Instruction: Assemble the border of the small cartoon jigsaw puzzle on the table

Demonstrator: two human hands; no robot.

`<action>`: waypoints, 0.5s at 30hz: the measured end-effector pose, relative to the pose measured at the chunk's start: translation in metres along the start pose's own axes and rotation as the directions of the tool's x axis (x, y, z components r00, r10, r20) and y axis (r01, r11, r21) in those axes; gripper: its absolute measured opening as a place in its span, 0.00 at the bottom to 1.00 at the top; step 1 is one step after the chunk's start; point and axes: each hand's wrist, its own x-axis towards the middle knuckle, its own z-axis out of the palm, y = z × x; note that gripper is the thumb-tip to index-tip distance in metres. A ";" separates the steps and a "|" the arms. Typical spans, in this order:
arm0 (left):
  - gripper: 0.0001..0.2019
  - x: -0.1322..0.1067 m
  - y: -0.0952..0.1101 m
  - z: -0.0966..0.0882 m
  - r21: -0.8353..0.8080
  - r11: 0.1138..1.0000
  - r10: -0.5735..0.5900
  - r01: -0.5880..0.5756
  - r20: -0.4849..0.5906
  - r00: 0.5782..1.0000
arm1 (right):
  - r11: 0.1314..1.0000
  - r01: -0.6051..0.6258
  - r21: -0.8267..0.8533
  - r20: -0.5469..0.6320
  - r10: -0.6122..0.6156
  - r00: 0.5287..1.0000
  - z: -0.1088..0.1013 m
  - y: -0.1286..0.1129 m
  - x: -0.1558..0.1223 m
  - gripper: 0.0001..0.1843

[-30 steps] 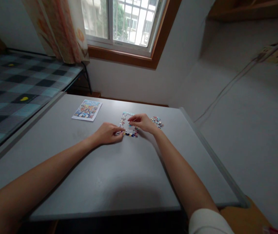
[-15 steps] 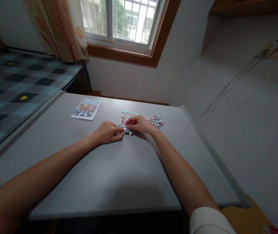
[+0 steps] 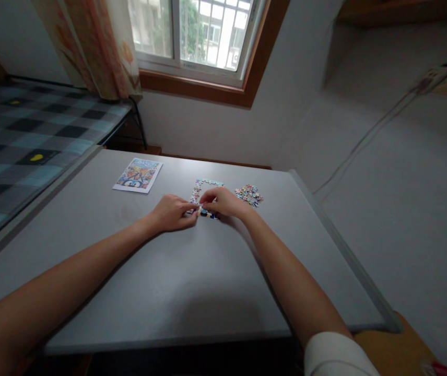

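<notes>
A half-built jigsaw frame [image 3: 206,184] of small coloured pieces lies on the grey table [image 3: 176,282]. My left hand [image 3: 172,213] rests at the frame's near left corner with its fingertips curled onto the bottom edge. My right hand [image 3: 223,201] covers the near right part of the frame, its thumb and fingers pinched together over a small dark piece on the bottom edge. The fingertips of both hands almost meet there. A heap of loose puzzle pieces [image 3: 249,194] lies just right of my right hand.
A colourful picture card [image 3: 138,175] lies flat at the table's far left. A bed with a checked blue cover [image 3: 23,141] runs along the left side. A window [image 3: 192,36] and a curtain [image 3: 94,47] are behind; a white wall stands on the right.
My right hand has come down and to the left, from above the frame's far right side onto its bottom edge, close to my left fingertips. My left hand has hardly moved.
</notes>
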 end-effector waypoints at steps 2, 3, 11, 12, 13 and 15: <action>0.13 0.000 0.000 0.000 -0.005 1.000 -0.001 0.002 0.030 1.000 | 1.000 0.017 -0.024 0.001 -0.017 1.000 0.001 0.000 0.001 0.08; 0.13 0.000 -0.001 0.001 -0.010 1.000 0.001 -0.001 0.044 0.999 | 0.999 0.026 -0.034 0.001 -0.026 1.000 0.001 0.001 0.001 0.08; 0.13 0.001 -0.001 0.000 -0.008 1.000 0.009 -0.008 0.094 0.995 | 0.985 0.087 -0.150 -0.005 -0.088 0.996 0.004 -0.001 0.003 0.08; 0.13 0.001 0.000 0.000 -0.008 1.000 0.009 -0.008 0.092 0.996 | 0.981 0.100 -0.168 -0.013 -0.104 0.994 0.004 -0.002 0.003 0.08; 0.13 0.001 0.000 0.000 -0.007 1.000 0.007 -0.006 0.090 0.996 | 0.977 0.109 -0.185 -0.027 -0.116 0.993 0.005 -0.002 0.003 0.08; 0.13 0.001 0.000 0.000 -0.006 1.000 0.000 0.001 0.092 0.996 | 0.973 0.099 -0.209 -0.044 -0.110 0.993 0.006 -0.003 0.003 0.07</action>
